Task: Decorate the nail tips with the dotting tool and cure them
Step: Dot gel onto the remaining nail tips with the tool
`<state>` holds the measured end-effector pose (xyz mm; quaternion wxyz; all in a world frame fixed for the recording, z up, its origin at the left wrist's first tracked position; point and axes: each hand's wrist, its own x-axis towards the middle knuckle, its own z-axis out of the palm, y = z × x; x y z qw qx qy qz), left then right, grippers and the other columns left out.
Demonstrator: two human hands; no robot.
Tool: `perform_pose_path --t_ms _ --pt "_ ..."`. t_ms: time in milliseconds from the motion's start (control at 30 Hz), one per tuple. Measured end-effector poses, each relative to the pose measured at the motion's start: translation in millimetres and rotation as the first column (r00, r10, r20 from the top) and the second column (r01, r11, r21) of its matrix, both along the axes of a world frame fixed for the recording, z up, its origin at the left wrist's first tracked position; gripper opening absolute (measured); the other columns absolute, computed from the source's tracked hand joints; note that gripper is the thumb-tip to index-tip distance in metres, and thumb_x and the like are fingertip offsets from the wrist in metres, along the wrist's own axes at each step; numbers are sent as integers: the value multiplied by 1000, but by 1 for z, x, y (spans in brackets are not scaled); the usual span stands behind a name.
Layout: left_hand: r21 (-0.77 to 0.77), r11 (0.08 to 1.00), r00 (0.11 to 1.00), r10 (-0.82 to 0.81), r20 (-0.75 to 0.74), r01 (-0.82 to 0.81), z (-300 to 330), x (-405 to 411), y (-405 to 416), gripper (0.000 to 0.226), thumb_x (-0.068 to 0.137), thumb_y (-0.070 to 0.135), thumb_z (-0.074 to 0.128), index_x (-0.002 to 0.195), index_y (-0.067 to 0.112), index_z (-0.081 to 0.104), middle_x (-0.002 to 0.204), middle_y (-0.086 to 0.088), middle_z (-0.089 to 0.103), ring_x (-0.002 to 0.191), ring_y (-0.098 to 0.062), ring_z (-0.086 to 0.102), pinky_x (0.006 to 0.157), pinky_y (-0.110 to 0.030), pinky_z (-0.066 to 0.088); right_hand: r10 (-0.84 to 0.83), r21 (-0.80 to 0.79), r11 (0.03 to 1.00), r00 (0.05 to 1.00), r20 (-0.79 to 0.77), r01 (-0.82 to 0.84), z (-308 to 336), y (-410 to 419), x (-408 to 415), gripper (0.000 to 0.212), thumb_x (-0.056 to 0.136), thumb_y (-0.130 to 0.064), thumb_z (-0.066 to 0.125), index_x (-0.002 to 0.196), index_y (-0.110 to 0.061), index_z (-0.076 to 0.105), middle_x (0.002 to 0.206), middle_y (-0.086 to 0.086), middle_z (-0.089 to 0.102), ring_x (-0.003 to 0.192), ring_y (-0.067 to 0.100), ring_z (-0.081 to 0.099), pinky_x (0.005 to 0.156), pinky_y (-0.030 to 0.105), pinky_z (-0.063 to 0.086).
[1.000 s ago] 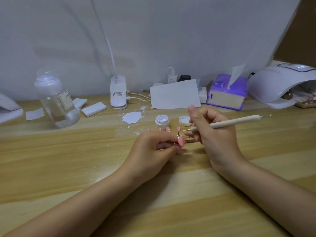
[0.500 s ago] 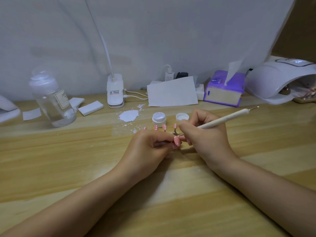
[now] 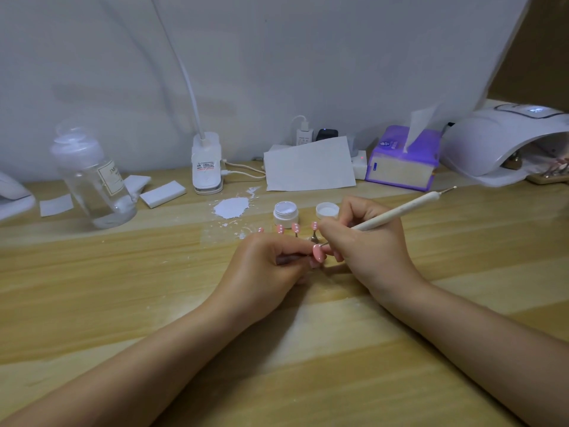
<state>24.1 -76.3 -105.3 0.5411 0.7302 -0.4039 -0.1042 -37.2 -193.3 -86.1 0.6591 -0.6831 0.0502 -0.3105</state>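
Change: since a second ago the slim white dotting tool (image 3: 400, 211) has come down from hovering — its metal point now sits at the small pink glossy nail tip (image 3: 319, 253).
Left hand (image 3: 271, 266): rests on the pale wooden bench (image 3: 123, 288), its grip pinched round the thin stand that carries the pink nail tip, fingers curled.
Nail tip: between the two hands, just in front of the row of dotted pink tips on stands (image 3: 288, 228).
Right hand (image 3: 366, 241): grip closed round the dotting tool like a pen, low on the shaft.
Open white gel pot (image 3: 285, 213): just behind the row, its lid (image 3: 327, 210) beside it.
White curing lamp (image 3: 498, 143): far right, well apart.
Handling: the tip looks light, stiff and slick — best held by its stand, never the wet face; a hard press could smear the dot.
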Motion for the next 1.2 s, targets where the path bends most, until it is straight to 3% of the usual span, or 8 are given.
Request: perform_pose_path --t_ms 167,467,633,1200 --pt "-13 1000 1000 -23 -6 23 0 -1 0 19 82 -4 61 76 10 71 69 21 69 68 15 57 58 -11 49 5 3 1000 1000 -3 -5 0 0 0 39 75 18 51 51 -9 34 30 -8 33 27 1 43 35 11 38" --pt "-9 1000 1000 -13 17 13 -1 0 0 19 82 -5 61 80 9 73 74 15 71 71 13 59 62 -13 51 8 0 1000 1000 1 -8 0 0 0 41 74 19 51 50 -9 34 33 -6 32 28 1 45 35 9 34" --pt "-14 1000 1000 -22 8 22 0 0 0 17 82 -4 61 79 9 72 65 23 67 66 16 57 57 -8 47 1 -12 1000 1000 -2 -1 0 0 0 41 74 19 51 50 -9 33 30 -9 33 27 0 44 36 11 38" --pt "-22 1000 1000 -20 11 20 0 -1 -1 15 81 -2 62 80 8 74 64 24 66 64 16 56 56 -7 46 -5 -28 1000 1000 8 5 -3 -1 1 40 74 17 52 49 -8 33 34 -4 35 29 0 46 36 8 32"
